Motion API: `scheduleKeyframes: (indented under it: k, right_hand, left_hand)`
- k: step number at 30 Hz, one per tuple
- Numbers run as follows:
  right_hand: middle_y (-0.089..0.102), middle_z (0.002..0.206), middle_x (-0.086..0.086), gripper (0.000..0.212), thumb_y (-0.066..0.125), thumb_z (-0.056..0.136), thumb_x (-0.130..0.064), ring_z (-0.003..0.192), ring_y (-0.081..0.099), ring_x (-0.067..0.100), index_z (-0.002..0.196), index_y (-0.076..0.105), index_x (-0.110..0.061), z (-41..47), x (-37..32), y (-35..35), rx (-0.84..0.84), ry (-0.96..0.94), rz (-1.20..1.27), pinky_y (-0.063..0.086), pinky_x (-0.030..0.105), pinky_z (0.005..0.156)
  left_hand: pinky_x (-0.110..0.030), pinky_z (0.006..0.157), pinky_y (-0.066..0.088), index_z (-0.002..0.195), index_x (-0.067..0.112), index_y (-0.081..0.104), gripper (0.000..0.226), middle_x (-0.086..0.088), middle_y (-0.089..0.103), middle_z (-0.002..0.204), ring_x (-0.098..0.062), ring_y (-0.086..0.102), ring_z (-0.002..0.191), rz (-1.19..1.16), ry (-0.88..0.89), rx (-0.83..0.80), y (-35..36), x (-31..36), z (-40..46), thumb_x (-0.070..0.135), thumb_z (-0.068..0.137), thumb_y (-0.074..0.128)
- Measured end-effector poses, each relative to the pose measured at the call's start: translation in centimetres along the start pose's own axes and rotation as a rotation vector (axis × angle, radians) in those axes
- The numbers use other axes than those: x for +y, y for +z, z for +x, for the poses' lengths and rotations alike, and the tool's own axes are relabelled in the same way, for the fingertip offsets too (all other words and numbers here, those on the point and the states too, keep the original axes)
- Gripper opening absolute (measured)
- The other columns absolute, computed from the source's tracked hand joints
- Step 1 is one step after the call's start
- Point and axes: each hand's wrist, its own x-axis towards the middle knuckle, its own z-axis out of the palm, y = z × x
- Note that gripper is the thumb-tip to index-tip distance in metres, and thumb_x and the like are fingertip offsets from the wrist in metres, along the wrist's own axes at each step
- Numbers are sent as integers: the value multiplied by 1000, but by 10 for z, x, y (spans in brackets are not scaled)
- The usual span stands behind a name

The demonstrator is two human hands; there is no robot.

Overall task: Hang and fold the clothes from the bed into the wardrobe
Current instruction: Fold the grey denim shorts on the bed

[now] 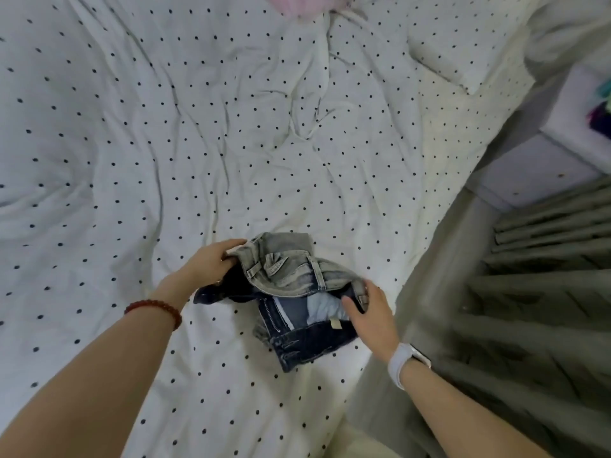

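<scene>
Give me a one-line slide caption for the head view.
Both hands, left hand and right hand, grip a stack of folded jeans on the polka-dot bedsheet.

**Denim Shades on a Dotted Bed**

A white bed cover [231,143] carries small black dots. On it, pale grey washed denim jeans [284,262] top dark indigo denim jeans [307,342] (light blue lining showing). A dark red bead bracelet [155,309], a white watch strap [401,361], grey-green pleated curtain [529,309], pink fabric [297,3].
</scene>
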Motion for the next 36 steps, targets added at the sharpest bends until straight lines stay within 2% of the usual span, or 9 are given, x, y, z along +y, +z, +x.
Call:
scheduleKeyframes:
  k: [5, 7, 10, 15, 19, 22, 24, 29, 36]
  right_hand:
    - [59, 106, 24, 14, 41, 91, -2, 100, 57, 36, 92, 55, -1, -7, 23, 6, 33, 222, -171, 41, 33, 78]
    - [62, 105, 22, 22, 35, 90, 1, 94, 59, 37, 99, 54, -3, -14, 10, 3, 74, 230, -81, 48, 39, 80]
    - [61, 113, 15, 40, 33, 92, 3, 102, 57, 34, 124, 53, -9, -27, -18, -11, 182, 86, 127, 46, 34, 86]
    - [60, 111, 15, 36, 33, 93, 5, 94, 58, 29, 114, 60, -6, -52, -66, -49, 223, -20, 593, 51, 42, 90]
    - [56, 110, 14, 40, 34, 89, 14, 85, 58, 23, 119, 54, -2, -90, -87, -82, 98, -169, 740, 52, 32, 78]
    - [55, 113, 9, 46, 34, 85, 15, 103, 56, 25, 123, 52, -5, -121, -81, -104, 61, -365, 481, 48, 41, 94]
    - [58, 107, 7, 38, 42, 86, 10, 101, 57, 24, 117, 54, -8, -137, -73, -120, 68, -473, 330, 48, 37, 91]
    - [64, 86, 7, 9, 57, 87, -4, 80, 58, 21, 92, 62, -10, -166, -48, -170, 127, -635, 225, 42, 19, 66]
    - [51, 93, 13, 24, 42, 98, -18, 85, 50, 27, 112, 43, 2, -175, -26, -200, 199, -705, 123, 38, 35, 76]
  left_hand:
    - [-27, 60, 52, 136, 37, 34, 67, -16, 64, 98, -23, 61, 63, -151, -5, -79, -20, 22, -30, -10, 89, 28]
    - [-22, 55, 54, 122, 29, 48, 57, -11, 64, 92, -17, 65, 59, -338, -53, -125, -34, 32, -55, -12, 91, 25]
    - [-23, 61, 56, 101, 11, 62, 41, -16, 64, 93, -17, 67, 62, -625, -93, -143, -54, 37, -102, -10, 95, 27]
    - [-28, 79, 57, 109, 5, 60, 31, -12, 69, 102, -21, 69, 93, -946, -7, -52, -73, 42, -187, -6, 80, 63]
    - [-29, 83, 54, 112, 6, 64, 36, -9, 71, 100, -19, 68, 93, -745, 2, 336, -64, 50, -240, 0, 77, 70]
    - [-22, 64, 50, 88, 19, 71, 17, 4, 70, 74, -12, 65, 65, -582, 12, 715, -47, 75, -280, 5, 85, 63]
    - [-28, 72, 47, 86, 24, 71, 17, 6, 66, 76, -12, 60, 71, -500, 14, 847, -36, 92, -299, 10, 88, 61]
    - [-38, 94, 41, 101, 7, 67, 15, -8, 50, 114, -22, 48, 109, -469, -2, 1029, -13, 120, -352, 15, 90, 60]
    - [-32, 60, 36, 104, 6, 55, 20, -7, 60, 90, -25, 53, 80, -356, -23, 1020, 49, 143, -378, 22, 98, 45]
